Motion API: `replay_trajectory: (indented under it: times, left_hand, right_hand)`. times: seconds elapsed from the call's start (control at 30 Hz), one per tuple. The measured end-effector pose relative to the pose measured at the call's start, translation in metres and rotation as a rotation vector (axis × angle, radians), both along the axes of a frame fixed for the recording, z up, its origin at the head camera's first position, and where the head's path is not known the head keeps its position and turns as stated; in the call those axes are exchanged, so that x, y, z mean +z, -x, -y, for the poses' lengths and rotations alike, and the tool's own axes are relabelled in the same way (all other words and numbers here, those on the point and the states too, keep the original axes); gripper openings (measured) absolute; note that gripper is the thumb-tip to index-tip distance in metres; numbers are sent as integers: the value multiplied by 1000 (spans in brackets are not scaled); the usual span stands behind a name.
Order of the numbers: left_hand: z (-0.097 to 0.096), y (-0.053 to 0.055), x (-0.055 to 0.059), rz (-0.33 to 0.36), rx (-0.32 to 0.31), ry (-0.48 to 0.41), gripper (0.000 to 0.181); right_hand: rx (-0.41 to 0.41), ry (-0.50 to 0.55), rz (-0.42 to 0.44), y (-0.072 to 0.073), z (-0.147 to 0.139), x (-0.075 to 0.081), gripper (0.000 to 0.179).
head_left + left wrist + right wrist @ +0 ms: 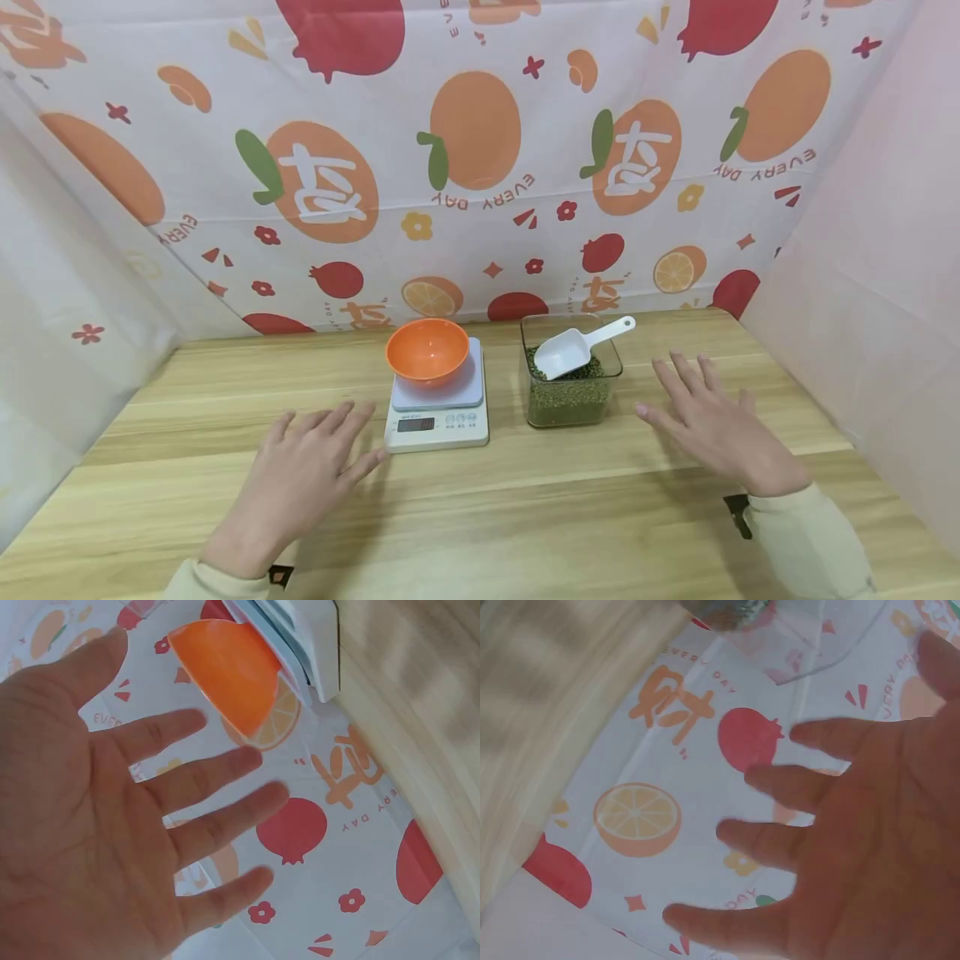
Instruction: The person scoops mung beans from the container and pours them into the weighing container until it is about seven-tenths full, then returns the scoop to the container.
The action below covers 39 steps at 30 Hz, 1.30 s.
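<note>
An orange bowl (427,354) sits on the platform of a white kitchen scale (437,425), whose small display is too blurred to read. To its right stands a clear square container (567,412) of green beans (581,393), with a white scoop (564,353) lying on top, its handle over the rim. My left hand (307,475) is just left of the scale, fingers spread, holding nothing; the left wrist view shows its palm (82,817) and the bowl beyond. On the container's right, my right hand (708,421) is also spread and holds nothing.
Everything stands on a wooden table (510,525). A fruit-printed cloth (480,233) hangs along the back edge, with pale cloth at the left and right sides. The container is beside the scale, a small gap between them.
</note>
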<state>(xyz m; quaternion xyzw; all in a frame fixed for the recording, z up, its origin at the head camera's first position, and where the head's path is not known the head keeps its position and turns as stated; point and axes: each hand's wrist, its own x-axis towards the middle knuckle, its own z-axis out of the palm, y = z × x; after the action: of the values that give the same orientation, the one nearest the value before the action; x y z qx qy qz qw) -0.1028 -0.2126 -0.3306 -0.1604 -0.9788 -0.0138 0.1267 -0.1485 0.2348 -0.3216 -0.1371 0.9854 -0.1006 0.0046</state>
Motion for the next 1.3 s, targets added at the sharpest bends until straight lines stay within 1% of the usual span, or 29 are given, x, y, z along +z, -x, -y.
replay_trajectory:
  times: [0.13, 0.23, 0.33, 0.43, 0.53, 0.77, 0.87, 0.93, 1.0, 1.17, 1.3]
  left_hand:
    - [-4, 1, 4, -42, -32, -24, 48]
    - [-7, 2, 7, -54, -33, -31, 42]
    - [-8, 5, 9, -70, -40, -35, 39]
    - [-9, 8, 11, -97, -53, -39, 37]
    - [-8, 11, 11, -121, -61, -43, 35]
    - [-7, 16, 12, -113, -47, -72, 33]
    - [-7, 19, 14, -102, -44, -87, 32]
    - [-8, 21, 16, -82, -50, -90, 30]
    - [-9, 24, 18, -44, -55, -91, 28]
    - [-13, 31, 23, 77, -62, -79, 25]
    - [-14, 35, 23, 133, -68, -80, 23]
  right_hand:
    - [89, -48, -138, 1, -2, 3, 68]
    - [132, -36, -225, 2, -4, 6, 55]
    - [142, -17, -237, 3, -4, 8, 49]
    - [157, -17, -237, 5, -4, 10, 47]
    - [183, -21, -266, 9, -3, 13, 46]
    - [222, -6, -341, 17, 3, 25, 45]
    - [228, 6, -366, 20, 7, 28, 44]
    - [216, 19, -379, 21, 9, 30, 41]
    - [205, 36, -404, 22, 10, 31, 38]
    - [181, 83, -474, 25, 11, 33, 29]
    - [171, 94, -498, 27, 13, 34, 25]
